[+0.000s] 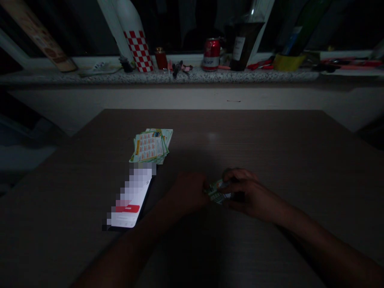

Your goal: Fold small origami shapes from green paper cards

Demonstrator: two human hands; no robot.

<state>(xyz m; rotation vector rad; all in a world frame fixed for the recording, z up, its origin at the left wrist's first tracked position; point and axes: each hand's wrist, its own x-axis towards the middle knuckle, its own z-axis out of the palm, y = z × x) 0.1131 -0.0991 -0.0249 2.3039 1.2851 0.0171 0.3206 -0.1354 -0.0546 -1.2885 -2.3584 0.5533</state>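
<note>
Low over the dim bench (270, 136), near its front middle, both hands meet on one small printed card (218, 192). The right hand (246, 194) curls over the card from the far side and the right, its grip narrow, fingers closed on the card's edge. The left hand (189, 192) comes in from the left with its fingers bent and its fingertips pressed to the card's left end; in this light I cannot tell whether they pinch it or only touch it. The card sits just above the bench surface or on it; which one is unclear.

Left of the left hand lies a lit phone (132, 200), flat on the bench, its long side running away from the person; part of its screen is blurred out. Just beyond the phone's far end, touching or nearly so, rests a loose stack of green and yellow cards (151, 146), fanned a little.

Past the bench runs a speckled stone sill (168, 77). On it stand a red and white checked container (139, 50), a small red jar (161, 59), a red can (211, 54) and a dark bottle (243, 44).
</note>
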